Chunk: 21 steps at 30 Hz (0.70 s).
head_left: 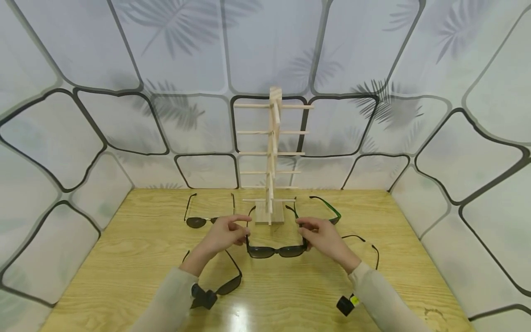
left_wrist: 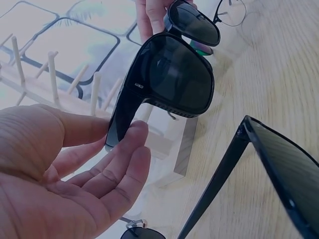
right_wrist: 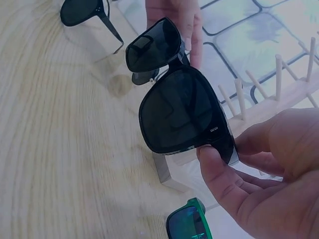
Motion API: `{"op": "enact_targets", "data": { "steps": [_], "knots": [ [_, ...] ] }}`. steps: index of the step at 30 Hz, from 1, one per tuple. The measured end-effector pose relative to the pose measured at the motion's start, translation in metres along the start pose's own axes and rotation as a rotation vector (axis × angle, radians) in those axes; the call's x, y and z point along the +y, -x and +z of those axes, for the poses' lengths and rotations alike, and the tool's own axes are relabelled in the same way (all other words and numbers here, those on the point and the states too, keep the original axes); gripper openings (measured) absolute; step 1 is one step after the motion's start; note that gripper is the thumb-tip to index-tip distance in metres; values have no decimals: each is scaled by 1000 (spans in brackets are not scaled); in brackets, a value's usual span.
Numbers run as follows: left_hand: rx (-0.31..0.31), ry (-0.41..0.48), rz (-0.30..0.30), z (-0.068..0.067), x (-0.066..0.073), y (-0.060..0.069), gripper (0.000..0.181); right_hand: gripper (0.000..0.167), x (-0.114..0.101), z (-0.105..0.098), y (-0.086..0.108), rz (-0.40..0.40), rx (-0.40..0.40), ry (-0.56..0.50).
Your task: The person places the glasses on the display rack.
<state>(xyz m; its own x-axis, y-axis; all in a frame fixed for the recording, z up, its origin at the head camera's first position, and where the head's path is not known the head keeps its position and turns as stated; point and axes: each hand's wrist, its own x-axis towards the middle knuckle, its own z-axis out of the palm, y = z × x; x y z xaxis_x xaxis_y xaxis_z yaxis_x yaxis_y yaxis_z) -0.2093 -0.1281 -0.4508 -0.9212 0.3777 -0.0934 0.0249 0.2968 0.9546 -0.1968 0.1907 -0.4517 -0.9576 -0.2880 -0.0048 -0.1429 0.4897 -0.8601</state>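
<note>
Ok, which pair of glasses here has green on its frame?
The sunglasses at the back right of the table, just beyond the right hand; their frame shows green, which no other pair's frame does.

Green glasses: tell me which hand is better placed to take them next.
The right hand, probably: the green glasses lie beside it; the left hand is across the black pair. Both hold that pair, so neither is free.

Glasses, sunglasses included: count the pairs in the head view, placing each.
5: held sunglasses at center; back-left pair; front-left pair, partly behind the left arm; green pair, back right; thin pair, front right, partly behind the right arm. Others may be hidden.
</note>
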Motion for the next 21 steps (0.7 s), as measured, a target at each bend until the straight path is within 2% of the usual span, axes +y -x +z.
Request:
{"op": "enact_targets", "data": {
  "steps": [6,10,14,21],
  "knots": [
    [77,1,-27,0,3,-4,37,37,1,1,-9,-6,33,-4],
    [118,-14,-24,0,3,-9,34,37,-3,0,-14,12,53,-52],
    [149,-22,-7,0,2,-14,32,38,-6,-1,-18,45,69,-84],
    [182,-18,-7,-1,4,-16,34,38,-5,-1,-27,37,88,-74]
  ]
}}
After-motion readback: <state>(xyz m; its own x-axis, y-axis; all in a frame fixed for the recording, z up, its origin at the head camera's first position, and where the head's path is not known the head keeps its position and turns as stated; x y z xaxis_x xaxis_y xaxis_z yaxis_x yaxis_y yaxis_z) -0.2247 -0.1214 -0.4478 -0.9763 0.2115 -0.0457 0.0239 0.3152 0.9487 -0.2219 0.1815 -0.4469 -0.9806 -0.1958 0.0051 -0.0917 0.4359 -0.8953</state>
